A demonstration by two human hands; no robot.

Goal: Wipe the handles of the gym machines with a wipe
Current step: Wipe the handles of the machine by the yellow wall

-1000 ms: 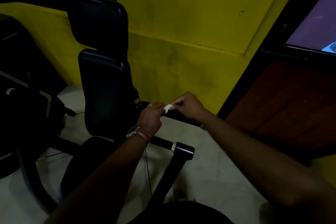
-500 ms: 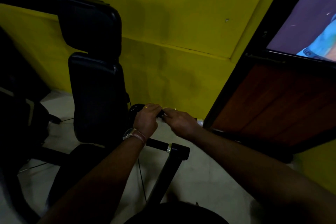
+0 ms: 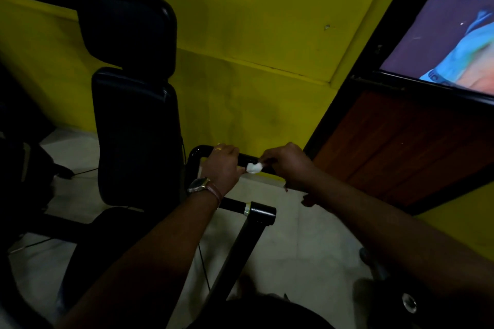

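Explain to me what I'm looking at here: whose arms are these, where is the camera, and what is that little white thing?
There is no robot here. A person wears a camera on their head, so the single picture looks forward and down along their own two arms.

The left hand, with a watch on its wrist, curls around a black handle bar of a gym machine. The right hand pinches a small crumpled white wipe against that same bar, right beside the left hand, apparently to clean it.

Left of the hands stand the machine's dark back pad and head pad. A second black bar lies lower, nearer the camera. Behind everything is a yellow wall, below it a pale floor. At the upper right is a lit screen above a brown wooden panel.
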